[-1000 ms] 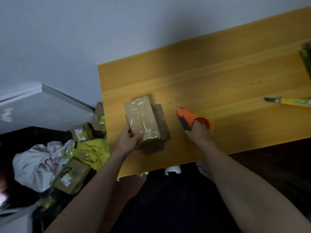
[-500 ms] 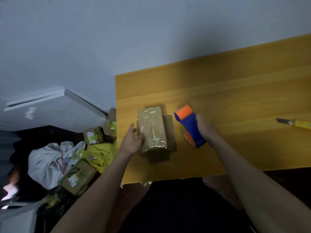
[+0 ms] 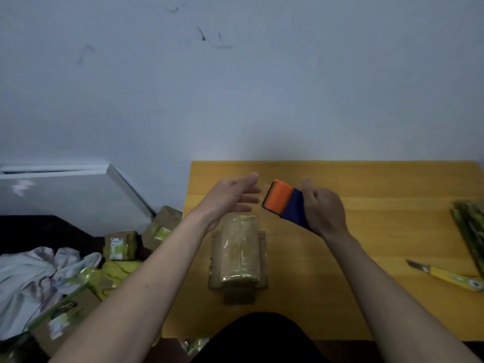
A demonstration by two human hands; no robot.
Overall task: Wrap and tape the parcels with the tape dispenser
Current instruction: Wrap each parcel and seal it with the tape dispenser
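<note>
- A parcel [image 3: 239,254] lies flat on the yellow wooden desk [image 3: 366,231], near the front edge and toward the left side, its long side running away from the viewer.
- Clear tape already covers the parcel's top, with a seam running down the middle — so at least one pass of taping looks done. A flatter brown piece of cardboard [image 3: 262,247] sticks out from under it on both sides and at the near end.
- The right hand [image 3: 323,208] grips the tape dispenser [image 3: 284,203], orange at the front and blue behind, holding it in the air just past the parcel's far end, apart from it.
- The left hand [image 3: 230,196] hovers with fingers straight and relaxed, holding nothing, its fingertips just beside the dispenser's orange front — likely reaching for the tape's loose end.
- Judging from this, more taping is about to begin; the protruding cardboard is not visibly taped.
- A yellow utility knife [image 3: 445,276] lies near the desk's right edge, beside a dark patterned item [image 3: 471,234] cut off by the frame.
- On the floor left of the desk sit several small boxes [image 3: 120,247] with labels and a crumpled pale cloth [image 3: 31,273]; whether those boxes are finished parcels cannot be told.
- The tape roll itself is hidden behind the dispenser and hand, and any loose tape end is too faint to make out.
</note>
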